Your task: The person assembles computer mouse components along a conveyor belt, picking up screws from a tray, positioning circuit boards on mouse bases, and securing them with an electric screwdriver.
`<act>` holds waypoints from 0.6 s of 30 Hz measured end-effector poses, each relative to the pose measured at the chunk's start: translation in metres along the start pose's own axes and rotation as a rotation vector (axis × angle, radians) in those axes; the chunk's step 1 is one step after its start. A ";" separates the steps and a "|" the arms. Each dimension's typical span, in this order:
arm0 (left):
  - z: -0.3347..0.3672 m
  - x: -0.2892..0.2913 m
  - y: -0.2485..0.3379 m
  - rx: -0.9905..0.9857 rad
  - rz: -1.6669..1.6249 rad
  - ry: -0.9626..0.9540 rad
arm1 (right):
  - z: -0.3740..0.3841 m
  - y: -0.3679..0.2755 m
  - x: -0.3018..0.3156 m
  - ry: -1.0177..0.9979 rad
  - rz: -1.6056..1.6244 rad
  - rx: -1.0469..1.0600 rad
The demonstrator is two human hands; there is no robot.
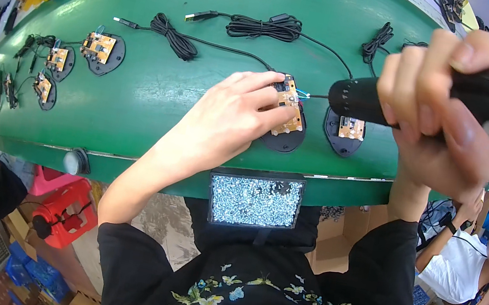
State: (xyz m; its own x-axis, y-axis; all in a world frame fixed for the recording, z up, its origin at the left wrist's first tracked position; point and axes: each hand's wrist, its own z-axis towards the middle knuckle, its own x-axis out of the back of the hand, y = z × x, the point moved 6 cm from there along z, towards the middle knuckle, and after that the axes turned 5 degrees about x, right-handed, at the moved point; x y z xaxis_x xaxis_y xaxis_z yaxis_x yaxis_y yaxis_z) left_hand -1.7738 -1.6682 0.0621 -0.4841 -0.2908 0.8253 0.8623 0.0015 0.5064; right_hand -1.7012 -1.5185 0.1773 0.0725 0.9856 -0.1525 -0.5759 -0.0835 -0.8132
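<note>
My left hand reaches over a computer mouse base, its fingertips pressing and holding the orange circuit board on it. Thin coloured wires run from that board to a black cable. In front of me, raised above the table, my right hand is wrapped around a black electric screwdriver, whose tip points left toward the board. Its thin bit ends close to the wires; whether it touches anything I cannot tell. Partly under the screwdriver, another mouse base with a board lies just to the right.
A tray of small screws sits at the table's near edge. Coiled USB cables lie beyond my hands. More mouse bases with boards rest on the green table at left. A red stool stands below; other people work at both sides.
</note>
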 end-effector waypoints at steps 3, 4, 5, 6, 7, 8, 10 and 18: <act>-0.011 0.008 -0.009 0.010 -0.043 0.133 | 0.000 0.023 -0.010 0.054 -0.001 -0.022; -0.014 0.011 -0.015 0.049 -0.082 0.169 | 0.002 0.026 -0.016 0.009 -0.027 0.029; -0.019 0.013 -0.021 0.088 -0.121 0.206 | 0.003 0.029 -0.020 -0.035 -0.049 0.081; -0.023 0.014 -0.025 0.093 -0.123 0.208 | 0.002 0.035 -0.029 -0.039 -0.048 0.077; -0.028 0.015 -0.032 0.138 -0.163 0.188 | -0.001 0.045 -0.034 0.070 -0.060 -0.023; -0.033 0.014 -0.039 0.183 -0.203 0.168 | -0.002 0.055 -0.038 0.121 -0.065 -0.077; -0.046 0.009 -0.054 0.200 -0.246 0.176 | -0.005 0.073 -0.047 0.181 -0.080 -0.131; -0.074 0.001 -0.081 0.222 -0.346 0.200 | 0.006 0.107 -0.076 -0.006 -0.070 0.021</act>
State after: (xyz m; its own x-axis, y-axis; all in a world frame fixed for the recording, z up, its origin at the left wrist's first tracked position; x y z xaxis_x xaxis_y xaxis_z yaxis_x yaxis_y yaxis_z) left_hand -1.8331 -1.7393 0.0035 -0.6810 -0.4893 0.5449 0.5920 0.0702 0.8029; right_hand -1.7733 -1.6014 0.1052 0.1087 0.9898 -0.0924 -0.5864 -0.0112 -0.8099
